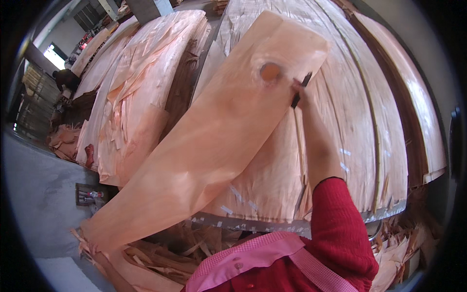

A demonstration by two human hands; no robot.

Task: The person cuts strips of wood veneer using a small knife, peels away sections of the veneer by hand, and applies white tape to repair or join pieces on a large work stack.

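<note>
A long sheet of pale wood veneer (194, 141) stretches diagonally from the lower left to the upper middle, raised over a stack. Near its far end is a round orange-brown hole or spot (270, 72). My left hand (91, 247) is closed on the sheet's near end, at the lower left. At the far right edge of the sheet, my right hand (298, 90) is closed around a narrow black tool (295, 100), whose ends stick out on both sides of the fist. Whether these fingers also pinch the veneer is unclear.
Beneath the sheet lies a wide stack of veneer (350, 131) on a table with a metal edge (253, 225). Another veneer pile (138, 82) stands to the left. Torn scraps (396, 250) lie below the table. A grey wall (44, 199) with a small niche (91, 194) is at left.
</note>
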